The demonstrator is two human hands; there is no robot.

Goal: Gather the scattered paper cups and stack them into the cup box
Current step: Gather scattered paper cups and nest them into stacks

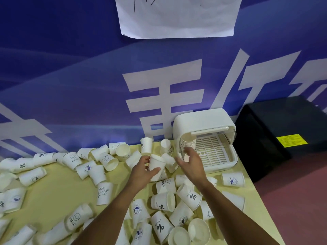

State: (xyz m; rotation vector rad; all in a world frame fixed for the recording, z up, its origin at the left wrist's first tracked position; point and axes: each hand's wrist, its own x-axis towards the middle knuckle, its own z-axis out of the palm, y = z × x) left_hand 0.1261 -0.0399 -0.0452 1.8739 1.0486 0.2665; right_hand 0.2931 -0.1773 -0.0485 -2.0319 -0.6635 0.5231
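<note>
My left hand (141, 171) grips a white paper cup (156, 167), held upside down above the table's middle. Just to its right, my right hand (192, 164) hovers with fingers spread and holds nothing. It is in front of the white cup box (205, 121), whose clear lid is raised. A stack of cups (188, 141) stands in the left side of the box, on its slotted tray (214, 151). Several white printed cups (163, 203) lie scattered across the yellow table (53, 195), most on their sides.
A blue banner wall (88, 85) runs right behind the table. A black cabinet (283, 131) with a yellow label stands to the right of the box. The table's right edge (256, 197) drops to a reddish floor.
</note>
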